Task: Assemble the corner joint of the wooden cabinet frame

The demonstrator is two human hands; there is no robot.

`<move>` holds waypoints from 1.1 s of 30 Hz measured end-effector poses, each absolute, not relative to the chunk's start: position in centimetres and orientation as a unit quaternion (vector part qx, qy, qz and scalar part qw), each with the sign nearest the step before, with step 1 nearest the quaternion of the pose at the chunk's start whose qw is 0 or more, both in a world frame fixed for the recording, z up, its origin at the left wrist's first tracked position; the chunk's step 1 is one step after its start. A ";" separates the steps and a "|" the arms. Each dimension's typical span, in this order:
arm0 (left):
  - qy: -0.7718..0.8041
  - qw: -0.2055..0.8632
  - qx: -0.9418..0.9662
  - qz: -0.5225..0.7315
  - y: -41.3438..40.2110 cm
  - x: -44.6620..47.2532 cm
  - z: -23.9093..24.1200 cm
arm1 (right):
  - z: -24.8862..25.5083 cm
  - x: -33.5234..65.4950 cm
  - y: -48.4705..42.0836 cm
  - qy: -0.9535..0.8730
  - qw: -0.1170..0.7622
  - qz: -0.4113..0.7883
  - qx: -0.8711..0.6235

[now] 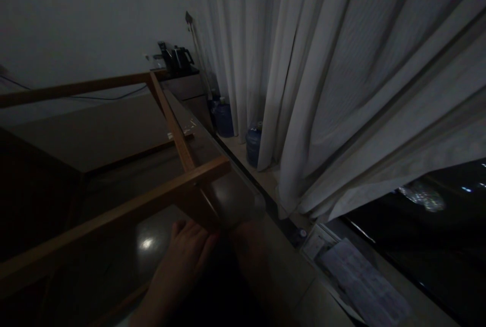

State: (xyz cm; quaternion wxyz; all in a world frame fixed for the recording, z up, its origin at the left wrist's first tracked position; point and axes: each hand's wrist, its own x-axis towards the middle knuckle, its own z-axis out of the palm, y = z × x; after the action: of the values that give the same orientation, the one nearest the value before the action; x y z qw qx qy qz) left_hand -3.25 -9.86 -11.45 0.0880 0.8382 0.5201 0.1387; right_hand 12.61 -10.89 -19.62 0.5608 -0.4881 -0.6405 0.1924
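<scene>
Wood frame (144, 202) sits in front and to the left, over a glossy panel (239, 193) with a rounded corner. One bar crosses the near side, a second runs back from it, a third closes the far end. A short post drops from the near bar, with a thin bright line along it; too dark to say what that is.

Left hand (189, 242) is at the lower end of the post, fingers curled. Can't tell if it's gripping the wood or just resting on it. Right hand (245, 238) is just beside it, mostly in shadow; can't tell open or closed, or what it holds.

Past the panel: cabinet (189, 88) with a black kettle (180, 57) on top. Two blue water bottles, one nearer (253, 146), one farther (224, 119), stand on the floor by the white curtain (326, 89). Pale pack (366, 279) lies lower right.
</scene>
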 end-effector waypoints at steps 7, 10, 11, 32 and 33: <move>0.514 0.092 0.839 0.151 -10.0 -3.1 -11.5 | -19.1 12.8 -10.6 -0.632 0.524 0.195 -0.537; 0.516 0.094 0.838 0.152 -10.1 -3.0 -11.4 | -19.1 12.7 -10.5 -0.631 0.515 0.185 -0.550; 0.516 0.096 0.838 0.151 -10.1 -3.0 -11.4 | -19.1 12.7 -10.4 -0.635 0.510 0.182 -0.551; 0.501 0.100 0.849 0.135 -9.7 -2.7 -11.4 | -16.2 16.6 -6.4 -0.796 0.328 0.070 -0.504; 0.503 0.100 0.848 0.136 -9.7 -2.8 -11.5 | -16.1 16.7 -6.4 -0.801 0.322 0.071 -0.500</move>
State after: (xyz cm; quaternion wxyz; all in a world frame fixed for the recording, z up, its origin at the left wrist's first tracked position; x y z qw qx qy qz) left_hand -2.75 -9.69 -11.46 0.1004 0.8476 0.5030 0.1357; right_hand 16.66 -6.40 -16.06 0.3223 -0.5001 -0.8006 0.0711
